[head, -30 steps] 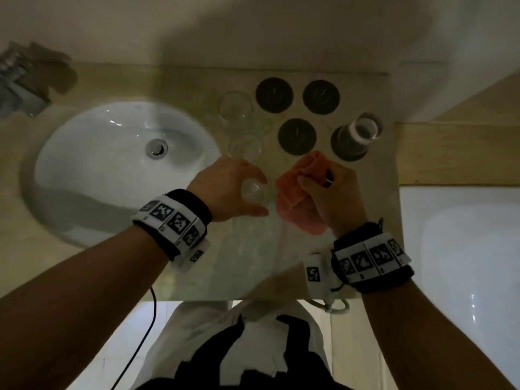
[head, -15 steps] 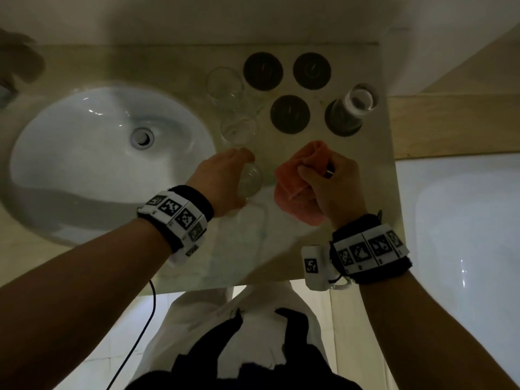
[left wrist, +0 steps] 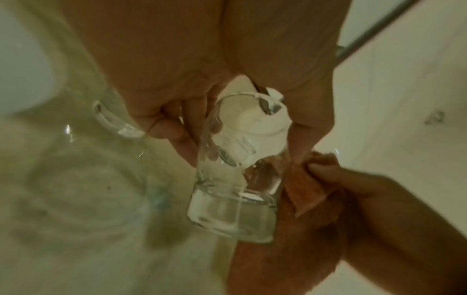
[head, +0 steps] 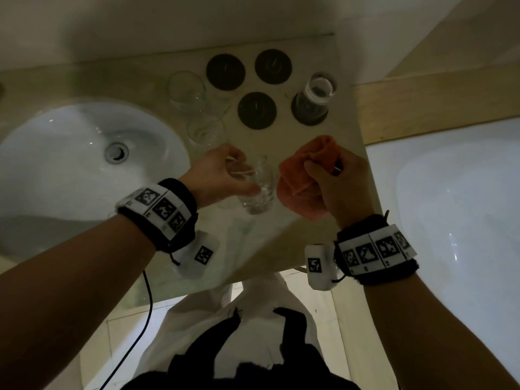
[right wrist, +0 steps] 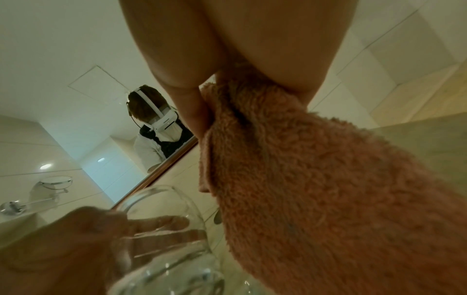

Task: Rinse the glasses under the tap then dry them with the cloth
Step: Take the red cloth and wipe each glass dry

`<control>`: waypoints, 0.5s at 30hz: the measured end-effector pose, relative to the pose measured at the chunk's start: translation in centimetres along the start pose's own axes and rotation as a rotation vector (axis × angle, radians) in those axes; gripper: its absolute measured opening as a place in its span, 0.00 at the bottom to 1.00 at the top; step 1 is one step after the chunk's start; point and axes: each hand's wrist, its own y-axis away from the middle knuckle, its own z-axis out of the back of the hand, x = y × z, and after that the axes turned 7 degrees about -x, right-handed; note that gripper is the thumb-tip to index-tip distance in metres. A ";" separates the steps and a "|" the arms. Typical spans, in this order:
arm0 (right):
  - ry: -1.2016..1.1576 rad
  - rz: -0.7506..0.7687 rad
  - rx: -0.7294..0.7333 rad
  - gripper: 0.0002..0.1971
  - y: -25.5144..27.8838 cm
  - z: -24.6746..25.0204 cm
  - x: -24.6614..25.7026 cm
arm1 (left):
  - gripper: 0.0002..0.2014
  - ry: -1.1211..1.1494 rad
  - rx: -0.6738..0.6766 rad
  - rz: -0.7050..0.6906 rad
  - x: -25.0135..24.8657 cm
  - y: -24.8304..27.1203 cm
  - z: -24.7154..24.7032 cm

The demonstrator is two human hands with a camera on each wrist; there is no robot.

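Note:
My left hand [head: 225, 175] grips a clear glass [head: 257, 187] near its rim and holds it just above the counter. The same glass [left wrist: 237, 179] hangs upright below my fingers in the left wrist view. My right hand [head: 334, 184] clutches a bunched orange cloth [head: 304, 175] right beside the glass. In the right wrist view the cloth [right wrist: 316, 199] hangs from my fist, next to the glass [right wrist: 164, 239]. Two more clear glasses [head: 187, 91] [head: 206, 132] stand on the counter behind my left hand.
A white basin [head: 70, 164] with a drain lies at the left. Three dark round coasters [head: 256, 110] sit at the back of the beige counter [head: 309, 243]. An upside-down glass [head: 313, 99] stands on a fourth coaster. A white tub [head: 464, 206] is at the right.
My left hand has lifted the glass off the counter and brought it closer to the cloth. The right hand keeps hold of the cloth in much the same place.

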 end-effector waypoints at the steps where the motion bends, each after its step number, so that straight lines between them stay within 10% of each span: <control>1: -0.001 -0.002 -0.007 0.04 0.1 0.3 0.0 | 0.39 0.043 0.018 0.026 -0.3 0.0 -0.3; 10: -0.079 0.021 -0.061 0.07 0.7 3.0 -0.3 | 0.14 0.142 0.164 0.120 -1.7 0.3 -3.0; 15: -0.100 0.057 0.013 0.04 0.8 4.2 -0.2 | 0.34 -0.091 0.148 -0.009 -2.6 0.5 -3.8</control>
